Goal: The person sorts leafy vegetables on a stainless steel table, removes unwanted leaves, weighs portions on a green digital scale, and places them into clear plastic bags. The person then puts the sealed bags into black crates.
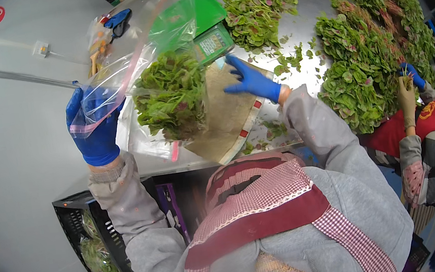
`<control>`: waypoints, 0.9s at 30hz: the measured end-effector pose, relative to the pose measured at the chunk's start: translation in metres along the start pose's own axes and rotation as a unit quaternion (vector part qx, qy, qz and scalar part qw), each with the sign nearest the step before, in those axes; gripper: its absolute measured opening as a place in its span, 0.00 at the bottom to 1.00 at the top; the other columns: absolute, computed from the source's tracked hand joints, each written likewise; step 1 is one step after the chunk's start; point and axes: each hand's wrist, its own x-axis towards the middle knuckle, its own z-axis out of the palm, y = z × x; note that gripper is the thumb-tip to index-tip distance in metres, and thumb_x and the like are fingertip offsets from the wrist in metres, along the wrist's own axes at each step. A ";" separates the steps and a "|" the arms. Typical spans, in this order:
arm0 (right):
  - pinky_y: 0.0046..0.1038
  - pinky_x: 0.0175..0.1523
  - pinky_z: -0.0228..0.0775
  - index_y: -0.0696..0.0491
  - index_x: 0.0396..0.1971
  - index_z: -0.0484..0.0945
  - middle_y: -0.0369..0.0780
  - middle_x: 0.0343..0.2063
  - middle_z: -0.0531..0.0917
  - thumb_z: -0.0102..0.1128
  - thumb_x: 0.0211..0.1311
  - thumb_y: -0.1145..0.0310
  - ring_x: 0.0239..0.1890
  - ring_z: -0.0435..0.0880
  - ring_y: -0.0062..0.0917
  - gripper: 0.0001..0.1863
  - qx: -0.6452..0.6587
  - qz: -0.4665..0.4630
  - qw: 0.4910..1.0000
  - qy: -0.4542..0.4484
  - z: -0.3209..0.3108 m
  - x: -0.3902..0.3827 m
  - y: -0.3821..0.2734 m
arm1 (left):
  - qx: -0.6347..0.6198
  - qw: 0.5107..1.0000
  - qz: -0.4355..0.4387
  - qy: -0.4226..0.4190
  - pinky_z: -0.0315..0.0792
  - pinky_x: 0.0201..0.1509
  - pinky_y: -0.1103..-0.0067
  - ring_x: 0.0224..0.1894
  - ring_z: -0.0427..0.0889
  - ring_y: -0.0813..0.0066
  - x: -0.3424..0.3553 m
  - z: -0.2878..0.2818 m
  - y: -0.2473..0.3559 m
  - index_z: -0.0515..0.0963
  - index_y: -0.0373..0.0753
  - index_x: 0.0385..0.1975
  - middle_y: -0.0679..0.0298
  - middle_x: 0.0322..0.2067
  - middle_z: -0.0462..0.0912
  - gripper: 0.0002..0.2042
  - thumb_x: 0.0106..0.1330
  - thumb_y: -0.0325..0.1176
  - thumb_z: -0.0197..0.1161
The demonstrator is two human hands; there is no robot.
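Gripping clear bag (138, 86) of greens (170, 95): left hand (92, 125) fingers closed; right hand (251, 80) fingers spread on scale (225, 110).

The bag (127, 87) is clear plastic with a pink zip strip along its mouth, held up above the bench (295, 19) edge by its upper left corner, the mouth gathered and crumpled there. It hangs tilted, its lower part sagging toward the bench. Inside sits a bunch of greens (172, 95): crinkled green leaves with a few reddish-purple patches, packed into a loose mound in the middle of the bag. The plastic above the leaves is slack and see-through.
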 end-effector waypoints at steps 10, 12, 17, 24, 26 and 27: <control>0.22 0.44 0.73 0.56 0.35 0.82 0.34 0.30 0.84 0.72 0.53 0.70 0.34 0.80 0.16 0.11 -0.004 -0.190 0.982 0.011 -0.042 0.040 -0.137 | 0.241 0.958 0.055 -0.144 0.73 0.41 0.78 0.33 0.76 0.70 -0.050 -0.003 0.054 0.70 0.39 0.27 0.63 0.25 0.71 0.06 0.67 0.27 0.52; 0.22 0.43 0.74 0.57 0.34 0.82 0.35 0.30 0.84 0.73 0.52 0.68 0.34 0.81 0.17 0.12 -0.078 -0.172 0.982 0.017 -0.046 0.056 -0.124 | -0.439 0.840 -0.306 -0.086 0.72 0.42 0.73 0.34 0.75 0.70 -0.079 0.021 0.066 0.70 0.36 0.29 0.62 0.29 0.73 0.08 0.72 0.30 0.49; 0.25 0.43 0.73 0.57 0.35 0.82 0.36 0.28 0.83 0.72 0.53 0.62 0.33 0.80 0.19 0.16 -0.183 -0.247 0.951 0.041 -0.076 0.109 -0.141 | -0.855 0.314 -0.412 -0.020 0.68 0.60 0.63 0.47 0.79 0.58 -0.061 0.049 0.026 0.76 0.33 0.40 0.53 0.40 0.80 0.14 0.74 0.38 0.48; 0.26 0.44 0.73 0.56 0.42 0.80 0.41 0.34 0.85 0.68 0.57 0.61 0.35 0.81 0.23 0.17 -0.232 -0.241 0.934 0.128 -0.052 -0.034 -0.133 | -0.793 0.482 -0.362 -0.084 0.68 0.62 0.67 0.55 0.78 0.58 -0.142 0.038 0.076 0.78 0.32 0.49 0.51 0.51 0.80 0.15 0.69 0.34 0.51; 0.26 0.48 0.75 0.52 0.46 0.81 0.39 0.42 0.85 0.66 0.55 0.72 0.41 0.82 0.23 0.16 -0.298 -0.213 0.922 0.128 -0.054 -0.107 -0.069 | -0.741 0.411 -0.502 -0.172 0.70 0.61 0.71 0.52 0.80 0.62 -0.189 -0.006 0.132 0.79 0.29 0.47 0.53 0.48 0.82 0.15 0.66 0.30 0.52; 0.26 0.50 0.75 0.53 0.43 0.81 0.38 0.43 0.84 0.63 0.52 0.78 0.43 0.82 0.23 0.16 -0.249 -0.171 0.945 0.123 -0.047 -0.145 -0.035 | -0.598 0.666 -0.340 -0.288 0.71 0.58 0.74 0.49 0.81 0.64 -0.221 -0.009 0.152 0.81 0.28 0.42 0.53 0.46 0.83 0.14 0.65 0.30 0.54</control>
